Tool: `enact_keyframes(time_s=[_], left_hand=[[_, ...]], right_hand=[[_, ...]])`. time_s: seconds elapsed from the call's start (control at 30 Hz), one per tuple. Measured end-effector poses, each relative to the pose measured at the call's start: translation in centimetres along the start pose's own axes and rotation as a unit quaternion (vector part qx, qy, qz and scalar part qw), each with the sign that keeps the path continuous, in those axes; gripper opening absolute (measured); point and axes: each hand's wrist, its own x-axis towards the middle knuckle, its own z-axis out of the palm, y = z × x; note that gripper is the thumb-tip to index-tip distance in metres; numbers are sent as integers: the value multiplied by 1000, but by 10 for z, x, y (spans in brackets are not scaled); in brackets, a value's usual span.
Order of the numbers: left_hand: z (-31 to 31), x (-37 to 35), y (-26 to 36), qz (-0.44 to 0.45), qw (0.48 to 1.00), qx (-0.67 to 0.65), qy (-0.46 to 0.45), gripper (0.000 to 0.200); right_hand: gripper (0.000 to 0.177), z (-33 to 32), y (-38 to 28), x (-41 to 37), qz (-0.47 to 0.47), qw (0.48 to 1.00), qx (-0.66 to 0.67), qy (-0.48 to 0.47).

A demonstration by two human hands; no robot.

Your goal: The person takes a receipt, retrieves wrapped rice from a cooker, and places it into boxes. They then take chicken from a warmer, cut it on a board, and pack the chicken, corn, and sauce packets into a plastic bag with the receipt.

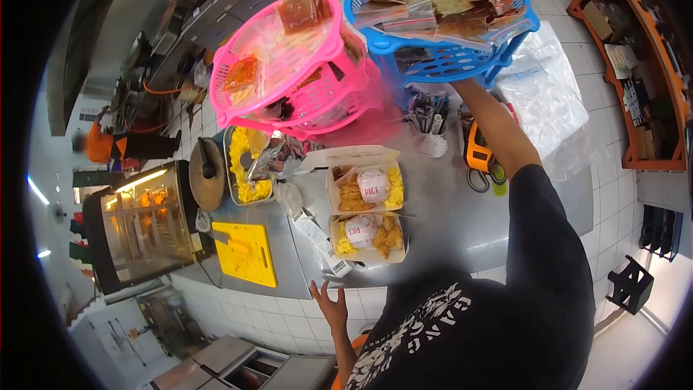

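Observation:
My left hand (331,309) hangs beside the table's near edge with its fingers apart, holding nothing. My right forearm (499,126) reaches forward to the blue basket (440,42); the hand itself is hidden behind or under it. Clear sachets of brown sauce (473,18) fill this basket. On the steel table stand two open meal boxes, one behind the other. The far box (367,206) and the near box (369,256) each hold a paper-wrapped rice portion, fried breaded pieces and yellow scrambled-looking food. A printed receipt (319,240) lies left of them.
A pink basket (289,112) with sauce packets stands at the back left. Nearby are a tray of yellow food (249,188), a yellow cutting board (245,256) and a heated display case (141,220). An orange tape dispenser (476,148), scissors (478,179) and plastic bags (541,94) lie right. A person (101,146) stands far left.

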Motion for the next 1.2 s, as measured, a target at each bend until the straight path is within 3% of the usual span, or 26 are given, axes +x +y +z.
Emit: enact_keyframes(time_s=[0.2,0.4,0.47,0.5,0.53,0.57,0.6,0.7,0.77,0.8,0.83,0.9,0.97,1.03,1.13,1.2], left_hand=[[2,-3,16,0,999,-27,30,42],[2,2,20,-19,995,-82,61,35],[0,9,29,9,994,-71,81,35],[1,15,36,24,993,-66,91,35],[2,21,44,29,987,-97,126,34],[1,28,54,48,981,-97,159,33],[-3,35,68,66,974,-97,193,32],[-15,57,116,127,946,-149,257,32],[-25,65,154,182,923,-202,271,31],[-28,69,173,232,907,-251,245,31],[-29,68,190,249,899,-316,173,29],[-39,63,247,266,877,-401,17,42],[-32,59,289,209,816,-528,-107,49],[-16,58,293,121,727,-647,-197,52],[-16,71,242,102,740,-622,-235,41],[-22,79,193,125,843,-494,-172,34]], right_hand=[[39,8,-5,-1,-4,997,6,71],[39,14,20,-33,-95,953,26,286],[40,20,28,-50,-86,942,101,309],[36,25,30,-59,-6,922,276,271],[32,30,31,-67,81,855,442,259],[25,-19,8,-73,267,709,637,144],[20,-76,-20,-78,468,454,750,110],[19,-91,-4,-109,431,524,734,23],[17,-106,-3,-128,368,624,687,63],[16,-149,-29,-138,374,624,683,68],[15,-192,-60,-154,381,624,678,76],[16,-207,-86,-179,306,662,680,79],[18,-243,-139,-199,265,692,671,-12],[14,-287,-197,-205,244,798,517,-190],[18,-266,-235,-199,208,802,534,-169],[27,-217,-242,-171,143,862,480,-79]])
